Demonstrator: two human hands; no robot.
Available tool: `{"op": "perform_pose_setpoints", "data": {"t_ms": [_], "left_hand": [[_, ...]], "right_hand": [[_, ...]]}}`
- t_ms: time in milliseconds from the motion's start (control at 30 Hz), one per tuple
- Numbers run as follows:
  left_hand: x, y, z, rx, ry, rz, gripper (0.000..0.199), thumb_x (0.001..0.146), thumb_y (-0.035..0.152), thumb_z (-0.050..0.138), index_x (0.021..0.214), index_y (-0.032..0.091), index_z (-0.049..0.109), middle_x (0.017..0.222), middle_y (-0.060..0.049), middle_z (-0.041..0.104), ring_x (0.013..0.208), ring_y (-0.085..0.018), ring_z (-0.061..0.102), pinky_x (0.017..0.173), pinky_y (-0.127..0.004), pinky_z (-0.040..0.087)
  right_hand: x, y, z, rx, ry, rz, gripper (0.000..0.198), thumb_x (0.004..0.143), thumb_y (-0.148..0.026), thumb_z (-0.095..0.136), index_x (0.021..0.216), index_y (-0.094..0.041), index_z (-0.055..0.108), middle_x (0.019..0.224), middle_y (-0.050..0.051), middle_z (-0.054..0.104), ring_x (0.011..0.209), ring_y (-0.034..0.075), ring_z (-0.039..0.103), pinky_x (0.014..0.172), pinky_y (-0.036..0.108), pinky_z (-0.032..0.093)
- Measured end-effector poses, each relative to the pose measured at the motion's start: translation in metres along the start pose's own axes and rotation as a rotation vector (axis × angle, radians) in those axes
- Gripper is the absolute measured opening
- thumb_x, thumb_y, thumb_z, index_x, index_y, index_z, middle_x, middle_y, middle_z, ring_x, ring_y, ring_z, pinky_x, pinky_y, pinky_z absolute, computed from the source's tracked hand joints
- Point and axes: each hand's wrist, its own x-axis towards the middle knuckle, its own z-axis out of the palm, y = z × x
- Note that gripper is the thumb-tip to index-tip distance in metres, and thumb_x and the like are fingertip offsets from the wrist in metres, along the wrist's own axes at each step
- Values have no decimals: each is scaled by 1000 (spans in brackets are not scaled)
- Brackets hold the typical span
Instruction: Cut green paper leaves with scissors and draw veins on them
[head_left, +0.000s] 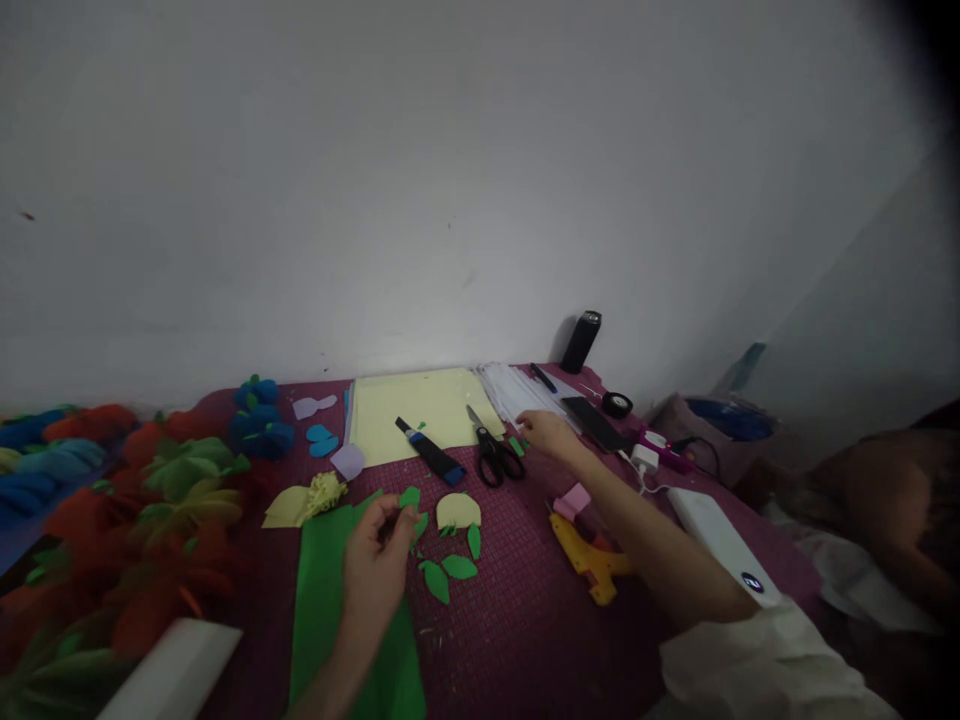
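Observation:
My left hand (pixel 377 548) is closed in a pinch on a small green leaf (pixel 410 497), above a long sheet of green paper (pixel 322 580). Several cut leaves, such as the one lying flat (pixel 460 567), are on the table to its right, around a pale yellow rounded piece (pixel 459 511). Farther back, my right hand (pixel 553 434) reaches over the table with its fingertips drawn together; whether anything is between them I cannot make out. Close under it lies a small green strip (pixel 517 447). Black-handled scissors (pixel 498 460) rest just left of that hand.
A black-and-blue cutter (pixel 433 452) lies by a pale yellow sheet stack (pixel 420 400). Under my right forearm sits a yellow glue gun (pixel 586 560). A phone (pixel 596 424), power bank (pixel 720 540), tape roll (pixel 616 404) and black can (pixel 582 342) occupy the right; colourful flowers (pixel 187 470) fill the left.

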Motion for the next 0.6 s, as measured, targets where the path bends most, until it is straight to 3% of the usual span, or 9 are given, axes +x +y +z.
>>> {"op": "perform_pose_setpoints", "data": {"t_ms": [133,367,600], "left_hand": [[0,-3,-1,18,-13,2,32,69,48,69,68,19,57,59,1,57,56,-14,49,52,-24,39],[2,-9,-2,39,-44,-16,32,70,48,68,71,18,57,61,1,56,56,-14,49,51,-23,37],[0,-8,-1,26,-53,-35,31,70,47,68,73,17,57,63,1,57,58,-14,50,53,-24,38]], "right_hand": [[8,16,4,32,-45,-7,29,91,-29,55,118,-16,55,119,8,58,99,22,60,83,42,52],[20,11,32,155,-111,13,29,91,-29,55,117,-16,55,118,8,58,99,22,60,82,42,52],[32,42,29,400,-230,-23,30,91,-30,56,116,-15,56,116,7,59,97,23,61,80,41,53]]}}
